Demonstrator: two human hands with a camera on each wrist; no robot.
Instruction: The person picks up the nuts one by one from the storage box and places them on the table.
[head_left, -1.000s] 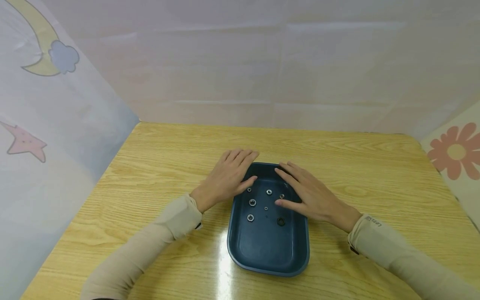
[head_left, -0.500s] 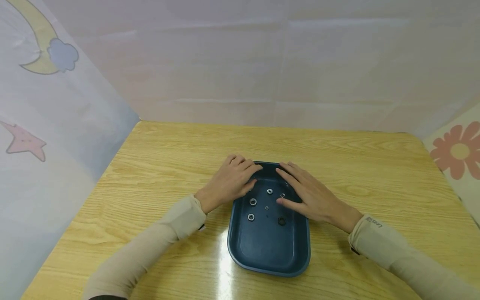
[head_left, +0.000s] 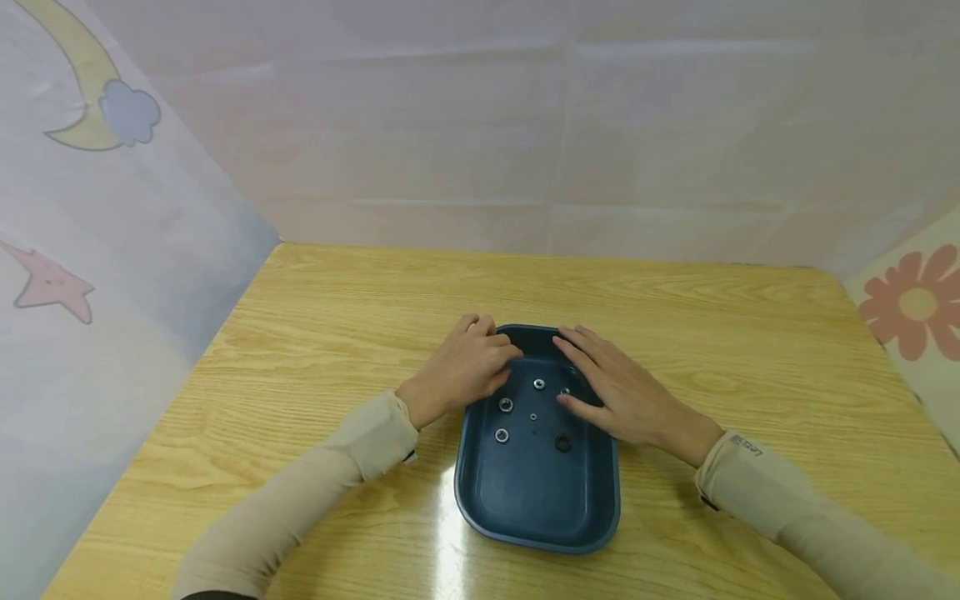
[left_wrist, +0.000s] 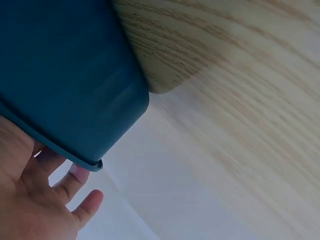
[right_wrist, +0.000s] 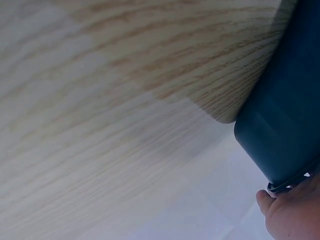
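Note:
A dark blue tray [head_left: 536, 508] stands on the table with several small nuts inside. My left hand [head_left: 465, 367] reaches over its far left rim, fingers bent and thumb and index drawn close together inside. It covers the spot where a small nut lay; I cannot tell whether the fingertips hold it. In the left wrist view, other fingers [left_wrist: 90, 205] stay outside the rim. My right hand [head_left: 626, 392] rests over the far right rim, fingers extended, thumb beside a small nut [head_left: 565, 391]. Silver nuts [head_left: 506, 405] and a black nut [head_left: 562, 443] lie on the tray floor.
The wood-grain table [head_left: 337, 300] extends around the tray. Behind it hangs a pale backdrop sheet [head_left: 450, 142], with a printed moon and star on the left sheet and a printed flower [head_left: 917, 304] on the right.
My left hand has come in lower over the tray, its fingers curling and closing toward the thumb, and now covers the small far-left nut. My right hand has barely moved.

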